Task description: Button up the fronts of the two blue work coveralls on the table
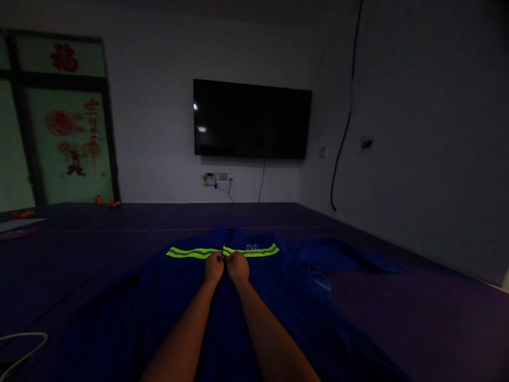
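Observation:
A dark blue work jacket [262, 297] lies spread out, front side up, on the dark purple surface. Yellow-green reflective strips [194, 253] run across its chest, and pale lettering sits above the right one. At the front edges, just below the strips, my left hand [214, 266] is closed on the jacket's front. Close beside it, my right hand [237, 265] pinches the opposite front edge. The two hands nearly meet at the middle. What exactly lies between the fingertips is too dark and small to make out. One sleeve [342, 254] stretches out to the right.
A television [252, 119] hangs on the far wall above sockets and cables. A black cable [344, 138] dangles along the right wall. Glass doors [67, 138] stand at the left, with small orange objects [114, 203] near them. A white cord [27, 335] lies at lower left.

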The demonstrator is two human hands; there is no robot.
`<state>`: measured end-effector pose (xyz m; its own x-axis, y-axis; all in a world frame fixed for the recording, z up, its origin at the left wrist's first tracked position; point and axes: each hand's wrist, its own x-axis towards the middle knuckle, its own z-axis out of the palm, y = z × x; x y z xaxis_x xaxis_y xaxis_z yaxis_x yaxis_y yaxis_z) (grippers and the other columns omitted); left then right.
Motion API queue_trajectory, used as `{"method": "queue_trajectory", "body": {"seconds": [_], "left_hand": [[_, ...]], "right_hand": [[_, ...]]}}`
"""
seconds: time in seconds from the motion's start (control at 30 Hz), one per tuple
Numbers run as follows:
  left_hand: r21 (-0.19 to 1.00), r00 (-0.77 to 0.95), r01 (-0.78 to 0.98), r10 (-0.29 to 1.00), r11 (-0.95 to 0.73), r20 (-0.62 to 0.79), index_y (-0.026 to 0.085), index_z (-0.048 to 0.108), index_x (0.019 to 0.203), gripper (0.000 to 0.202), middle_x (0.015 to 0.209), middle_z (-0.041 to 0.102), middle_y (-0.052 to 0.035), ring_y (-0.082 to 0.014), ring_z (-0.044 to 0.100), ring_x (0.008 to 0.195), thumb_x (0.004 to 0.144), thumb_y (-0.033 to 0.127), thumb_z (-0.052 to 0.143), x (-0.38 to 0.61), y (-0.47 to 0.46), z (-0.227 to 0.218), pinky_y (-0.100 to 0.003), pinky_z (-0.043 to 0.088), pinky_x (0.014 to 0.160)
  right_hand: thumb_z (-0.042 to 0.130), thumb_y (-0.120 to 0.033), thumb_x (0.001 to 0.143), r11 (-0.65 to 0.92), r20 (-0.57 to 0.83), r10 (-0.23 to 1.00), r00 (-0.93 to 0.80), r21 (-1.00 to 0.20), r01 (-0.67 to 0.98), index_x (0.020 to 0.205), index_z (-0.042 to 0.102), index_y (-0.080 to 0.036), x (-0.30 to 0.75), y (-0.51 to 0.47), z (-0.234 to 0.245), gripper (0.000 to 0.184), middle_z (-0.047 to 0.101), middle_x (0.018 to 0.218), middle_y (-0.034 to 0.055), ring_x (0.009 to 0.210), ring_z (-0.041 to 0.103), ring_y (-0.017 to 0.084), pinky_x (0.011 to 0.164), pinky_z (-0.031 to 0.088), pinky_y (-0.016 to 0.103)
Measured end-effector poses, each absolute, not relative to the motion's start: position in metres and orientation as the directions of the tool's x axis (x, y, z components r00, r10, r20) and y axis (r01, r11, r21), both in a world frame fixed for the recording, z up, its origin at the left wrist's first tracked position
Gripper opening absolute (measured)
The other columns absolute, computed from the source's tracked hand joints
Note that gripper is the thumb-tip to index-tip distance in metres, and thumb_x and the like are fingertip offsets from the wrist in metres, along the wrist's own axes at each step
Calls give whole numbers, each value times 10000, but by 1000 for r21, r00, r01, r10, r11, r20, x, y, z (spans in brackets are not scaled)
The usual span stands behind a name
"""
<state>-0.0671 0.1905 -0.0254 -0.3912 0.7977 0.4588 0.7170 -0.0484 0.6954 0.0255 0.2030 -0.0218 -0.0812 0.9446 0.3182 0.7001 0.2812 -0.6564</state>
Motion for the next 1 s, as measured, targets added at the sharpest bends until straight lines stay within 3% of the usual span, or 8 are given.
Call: {"method": "queue_trajectory", "body": {"seconds": [0.67, 1.0], "left_hand": [[778, -440, 619, 775, -103, 453, 143, 620, 685, 144, 777, 655, -44, -146, 589, 771, 736, 112, 490, -68, 192, -26, -250, 424, 721], [748, -402, 658, 797, -91, 451, 133, 616, 629, 150, 637, 616, -15, -119, 556, 636, 719, 132, 497, -68, 192, -27, -204, 373, 592]], "right_hand": [[506, -176, 759, 285, 313, 947, -77, -702, 653, 836, 667, -164, 27, 207, -23, 178, 684, 856, 65, 834, 620, 156, 667, 406, 183], [571, -207, 706, 308, 330, 941, -75, -746, 591, 831, 664, -177, 26, 208, -26, 158, 687, 765, 42, 728, 625, 142, 604, 391, 180]]}}
